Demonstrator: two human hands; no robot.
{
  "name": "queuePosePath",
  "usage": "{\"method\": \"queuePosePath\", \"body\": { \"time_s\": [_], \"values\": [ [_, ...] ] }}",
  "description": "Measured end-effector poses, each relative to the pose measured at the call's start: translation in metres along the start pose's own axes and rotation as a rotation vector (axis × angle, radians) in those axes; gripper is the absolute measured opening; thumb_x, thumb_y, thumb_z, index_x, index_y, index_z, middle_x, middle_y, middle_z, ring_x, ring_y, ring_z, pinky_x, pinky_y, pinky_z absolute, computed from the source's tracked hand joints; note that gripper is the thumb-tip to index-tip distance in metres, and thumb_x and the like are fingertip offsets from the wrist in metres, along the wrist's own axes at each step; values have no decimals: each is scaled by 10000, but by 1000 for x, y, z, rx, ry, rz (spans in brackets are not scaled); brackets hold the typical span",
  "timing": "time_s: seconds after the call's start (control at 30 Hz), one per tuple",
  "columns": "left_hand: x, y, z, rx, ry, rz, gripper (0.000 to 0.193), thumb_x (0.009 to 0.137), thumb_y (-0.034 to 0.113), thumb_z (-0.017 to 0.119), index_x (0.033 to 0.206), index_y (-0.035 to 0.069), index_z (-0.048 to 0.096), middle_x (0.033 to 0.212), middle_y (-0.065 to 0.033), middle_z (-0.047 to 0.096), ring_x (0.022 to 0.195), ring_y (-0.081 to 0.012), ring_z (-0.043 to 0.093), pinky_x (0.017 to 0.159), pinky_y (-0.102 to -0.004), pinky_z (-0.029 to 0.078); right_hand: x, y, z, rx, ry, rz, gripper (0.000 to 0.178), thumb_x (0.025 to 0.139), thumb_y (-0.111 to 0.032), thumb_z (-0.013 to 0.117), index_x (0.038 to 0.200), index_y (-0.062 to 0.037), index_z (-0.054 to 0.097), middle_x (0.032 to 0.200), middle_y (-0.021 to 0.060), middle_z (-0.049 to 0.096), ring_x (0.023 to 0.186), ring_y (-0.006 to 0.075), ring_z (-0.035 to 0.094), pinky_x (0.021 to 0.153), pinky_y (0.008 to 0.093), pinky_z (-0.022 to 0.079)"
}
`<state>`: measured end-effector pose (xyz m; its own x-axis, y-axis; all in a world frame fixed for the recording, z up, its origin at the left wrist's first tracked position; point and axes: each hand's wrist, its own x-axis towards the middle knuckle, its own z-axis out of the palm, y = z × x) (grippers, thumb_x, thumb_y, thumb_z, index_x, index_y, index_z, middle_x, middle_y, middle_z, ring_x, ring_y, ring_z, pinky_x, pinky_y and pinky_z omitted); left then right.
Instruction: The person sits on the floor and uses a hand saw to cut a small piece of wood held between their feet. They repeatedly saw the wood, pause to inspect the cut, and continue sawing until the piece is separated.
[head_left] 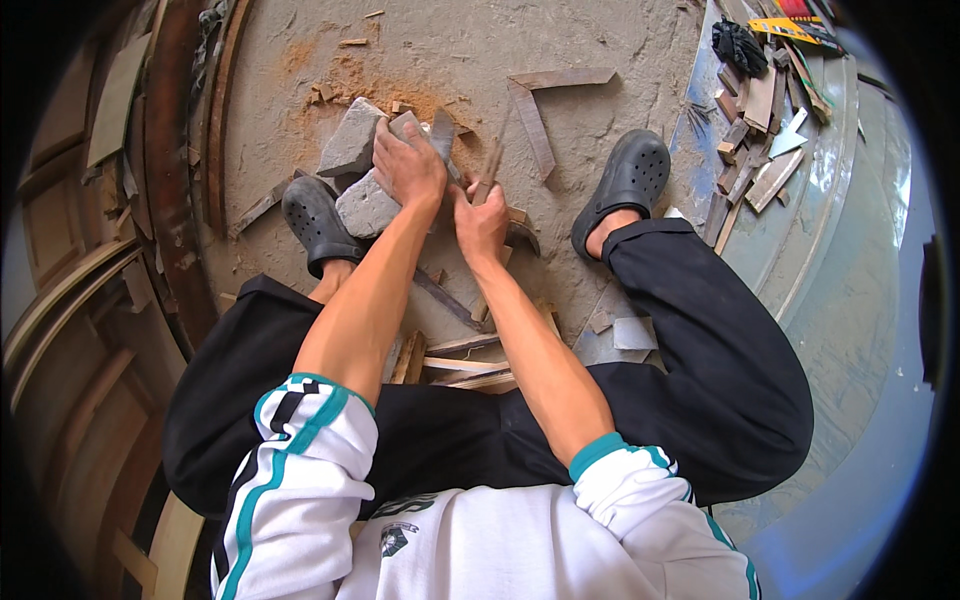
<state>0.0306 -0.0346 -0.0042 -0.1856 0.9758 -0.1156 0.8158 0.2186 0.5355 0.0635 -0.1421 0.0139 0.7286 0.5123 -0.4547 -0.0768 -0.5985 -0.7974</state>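
Observation:
My left hand (408, 168) is closed around a small grey-brown piece (404, 126), too dusty to tell whether it is wood or stone. Under and beside it lie two rough pale stone blocks, one farther off (350, 138) and one nearer (366, 207). A flat grey strip (443, 134) stands up just right of that hand. My right hand (481, 222) grips a slim brown wooden handle-like piece (487, 178), pointing away from me; its far end is blurred. Beside the right hand a dark curved piece (522, 236) shows partly.
Two wood strips form an angle (530, 100) ahead. Orange sawdust (375, 82) covers the ground by the stones. Wood offcuts (760, 110) and a black bundle (738, 47) lie at far right. Wooden panels (90, 380) line the left. Timber pieces (465, 360) lie between my legs.

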Motion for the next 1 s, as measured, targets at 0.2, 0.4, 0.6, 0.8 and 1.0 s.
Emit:
{"method": "queuePosePath", "body": {
  "time_s": [0.2,0.4,0.6,0.8,1.0],
  "values": [
    [3,11,-2,78,-35,-114,644,982,520,384,1420,48,366,1397,-218,468,1324,-367,407,1089,-518,253,2,18,15,-118,-57,-215,249,829,-180,706,913,13,573,858,258,632,816,462,616,710,485,477],
    [3,11,0,98,22,-150,675,949,573,434,1380,55,394,1334,-230,512,1288,-379,453,1071,-514,262,-2,-18,-9,49,-95,-5,273,850,-245,738,831,-17,588,690,144,623,623,275,605,605,404,474],
    [2,22,-2,134,-22,-154,749,913,637,460,1401,75,377,1317,-224,513,1284,-372,460,1092,-509,212,12,-2,-63,42,-232,12,547,925,-561,605,766,-38,594,610,43,591,563,144,555,562,322,449],
    [6,17,-1,146,-49,-158,767,906,637,466,1402,60,369,1314,-215,502,1258,-368,476,1092,-502,192,7,-19,-76,26,-376,-41,560,978,-516,545,735,-12,562,567,78,535,533,153,503,538,328,419],
    [6,21,1,205,-48,-142,791,902,677,445,1407,73,376,1329,-212,523,1275,-361,474,1088,-498,248,26,-13,-81,-59,-466,-19,603,955,-526,576,690,11,508,555,119,454,529,147,398,510,352,366]
  ]
}}
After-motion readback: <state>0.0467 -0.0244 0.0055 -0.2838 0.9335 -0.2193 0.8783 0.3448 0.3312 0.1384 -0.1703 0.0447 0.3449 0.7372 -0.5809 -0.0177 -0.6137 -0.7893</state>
